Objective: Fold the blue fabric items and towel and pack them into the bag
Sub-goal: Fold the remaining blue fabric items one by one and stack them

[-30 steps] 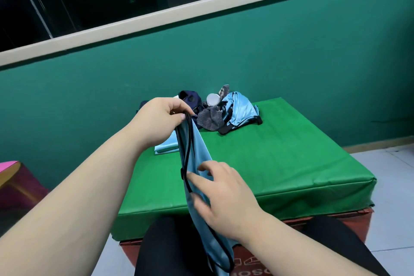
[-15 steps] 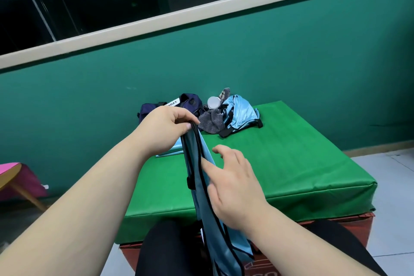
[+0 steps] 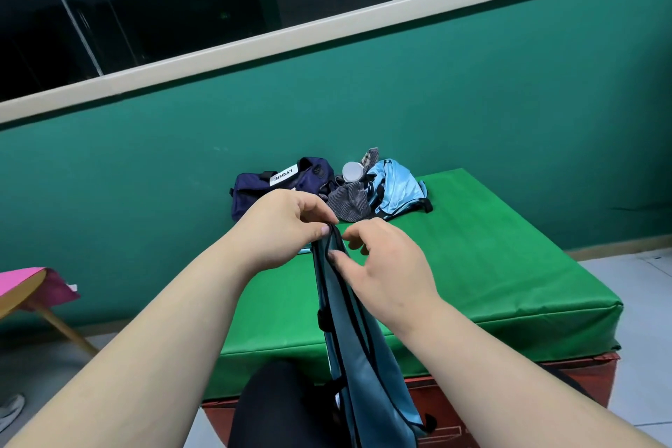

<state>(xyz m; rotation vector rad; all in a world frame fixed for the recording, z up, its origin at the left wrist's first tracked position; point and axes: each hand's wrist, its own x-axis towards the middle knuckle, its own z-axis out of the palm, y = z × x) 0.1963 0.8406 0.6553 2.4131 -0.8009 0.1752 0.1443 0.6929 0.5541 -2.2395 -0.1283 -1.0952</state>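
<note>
Head view: blue fabric item [image 3: 358,356], top edge between pinching left fingers [image 3: 313,210] (right fingers [image 3: 360,230] loosely curled beside).

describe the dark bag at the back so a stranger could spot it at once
Start at the green padded mat against the teal wall and look to its far left corner. The navy bag lies leftmost in the pile. Unlike the grey striped cloth and light blue fabric beside it, it is dark and bears a white label.
</note>
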